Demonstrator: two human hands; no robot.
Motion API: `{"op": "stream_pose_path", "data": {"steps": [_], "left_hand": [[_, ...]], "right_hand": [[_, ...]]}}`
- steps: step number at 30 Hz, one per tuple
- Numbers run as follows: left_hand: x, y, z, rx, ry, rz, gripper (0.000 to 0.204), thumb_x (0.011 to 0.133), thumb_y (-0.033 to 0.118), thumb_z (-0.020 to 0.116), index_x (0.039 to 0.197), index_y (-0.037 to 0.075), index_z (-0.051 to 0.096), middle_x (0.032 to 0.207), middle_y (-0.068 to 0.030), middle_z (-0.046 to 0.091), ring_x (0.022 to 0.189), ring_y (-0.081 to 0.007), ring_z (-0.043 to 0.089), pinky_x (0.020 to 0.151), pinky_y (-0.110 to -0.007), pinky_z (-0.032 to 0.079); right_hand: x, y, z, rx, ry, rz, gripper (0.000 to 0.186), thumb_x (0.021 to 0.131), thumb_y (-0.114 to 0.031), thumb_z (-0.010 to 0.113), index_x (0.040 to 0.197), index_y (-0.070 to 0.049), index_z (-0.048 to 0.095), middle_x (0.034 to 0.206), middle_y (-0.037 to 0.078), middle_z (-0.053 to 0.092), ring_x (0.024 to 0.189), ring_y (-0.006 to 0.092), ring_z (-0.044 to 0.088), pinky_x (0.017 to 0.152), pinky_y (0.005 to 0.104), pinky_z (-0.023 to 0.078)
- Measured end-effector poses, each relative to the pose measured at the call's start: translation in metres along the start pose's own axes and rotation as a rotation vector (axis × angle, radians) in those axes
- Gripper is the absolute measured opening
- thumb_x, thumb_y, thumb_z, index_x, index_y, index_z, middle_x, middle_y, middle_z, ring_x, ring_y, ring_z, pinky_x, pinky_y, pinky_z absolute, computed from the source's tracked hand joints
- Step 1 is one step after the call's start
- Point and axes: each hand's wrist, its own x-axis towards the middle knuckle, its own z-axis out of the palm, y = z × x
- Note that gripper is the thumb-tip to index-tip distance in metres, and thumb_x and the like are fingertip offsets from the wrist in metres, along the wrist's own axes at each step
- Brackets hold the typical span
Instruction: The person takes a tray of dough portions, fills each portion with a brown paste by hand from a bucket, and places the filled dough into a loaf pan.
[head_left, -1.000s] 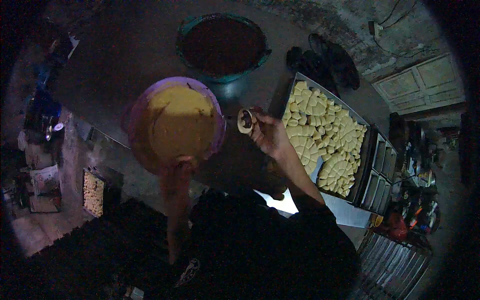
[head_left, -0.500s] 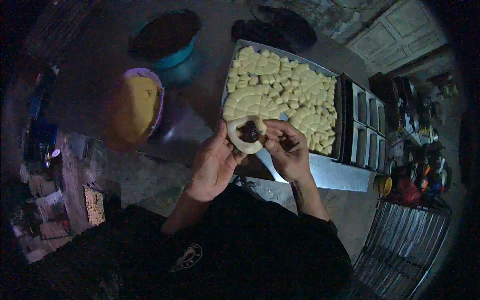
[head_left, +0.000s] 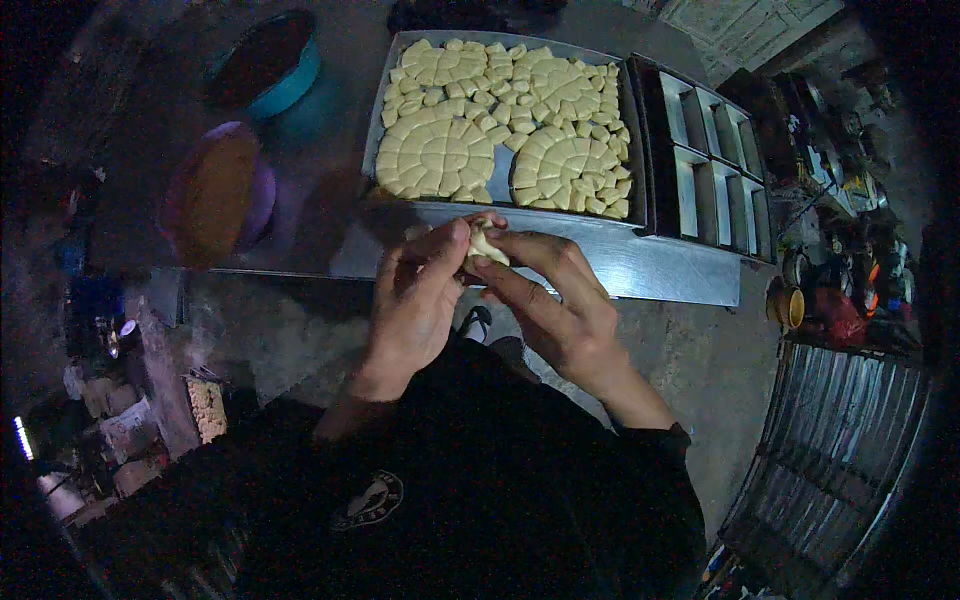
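A small piece of pale dough (head_left: 487,247) is pinched between my two hands, its edges gathered together. My left hand (head_left: 412,305) wraps its fingers round the dough from the left. From the other side, the thumb and fingers of my right hand (head_left: 570,305) press on it. The dark filling seen earlier is now hidden within the dough. Just beyond my hands lies a large metal tray (head_left: 504,187) on the table. It holds many cut dough pieces (head_left: 437,155), some in round scored discs, others loose.
Right of the tray stands a set of rectangular baking tins (head_left: 688,192). On the dark table's left are a teal bowl (head_left: 287,90) with dark contents and a purple bowl (head_left: 263,195) with yellowish-brown contents. A slatted metal rack (head_left: 835,440) and a yellow container (head_left: 787,306) are at the lower right.
The dough was an open round with dark filling showing; now its edges are folded together over it. My right fingers have moved onto its top. The view has shifted, showing the whole tray.
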Motion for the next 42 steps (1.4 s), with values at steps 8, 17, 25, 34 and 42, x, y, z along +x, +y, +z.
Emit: {"op": "stream_pose_path", "data": {"steps": [8, 17, 25, 34, 42], "left_hand": [[-0.01, 0.011, 0.004, 0.751, -0.085, 0.248, 0.015, 0.096, 0.005, 0.061, 0.1, -0.003, 0.073, 0.094, -0.008, 0.073, 0.085, -0.01, 0.066, 0.076, -0.025, 0.052], [0.005, 0.045, -0.039, 0.503, -0.269, 0.176, 0.019, 0.091, 0.006, 0.067, 0.108, -0.002, 0.071, 0.105, -0.0094, 0.071, 0.092, -0.0107, 0.064, 0.078, -0.025, 0.053], [0.028, 0.085, -0.082, -0.196, -0.294, -0.265, 0.019, 0.094, 0.011, 0.064, 0.109, 0.001, 0.068, 0.105, -0.0072, 0.068, 0.098, -0.0169, 0.064, 0.078, -0.032, 0.054], [0.037, 0.059, -0.189, 0.819, -0.261, 0.116, 0.014, 0.091, 0.013, 0.068, 0.096, 0.0, 0.071, 0.098, -0.0044, 0.06, 0.085, -0.0163, 0.06, 0.076, -0.032, 0.048], [0.066, 0.011, -0.265, 1.037, -0.188, -0.158, 0.018, 0.095, 0.017, 0.062, 0.108, 0.006, 0.068, 0.092, -0.006, 0.068, 0.062, -0.0098, 0.053, 0.055, -0.026, 0.043]], "right_hand": [[0.001, -0.007, -0.015, 0.174, -0.016, 0.089, 0.026, 0.071, 0.0, 0.077, 0.095, -0.006, 0.071, 0.096, 0.008, 0.067, 0.083, 0.0264, 0.06, 0.072, 0.0356, 0.05], [0.05, -0.02, 0.005, 0.284, 0.021, 0.21, 0.036, 0.066, -0.013, 0.087, 0.098, -0.007, 0.071, 0.093, 0.008, 0.068, 0.081, 0.0215, 0.058, 0.069, 0.031, 0.044], [0.092, -0.025, 0.06, -0.066, -0.192, 0.219, 0.047, 0.064, -0.017, 0.088, 0.106, -0.008, 0.067, 0.097, 0.003, 0.072, 0.079, 0.0208, 0.058, 0.07, 0.0321, 0.044], [0.025, -0.018, 0.196, 0.991, 0.169, 1.282, 0.063, 0.073, -0.01, 0.086, 0.121, -0.009, 0.046, 0.109, 0.011, 0.061, 0.099, 0.0184, 0.06, 0.08, 0.0313, 0.053], [-0.068, 0.052, 0.204, -0.143, 0.046, 1.143, 0.025, 0.084, -0.001, 0.066, 0.108, -0.001, 0.061, 0.095, 0.014, 0.071, 0.085, 0.0248, 0.069, 0.073, 0.035, 0.055]]}}
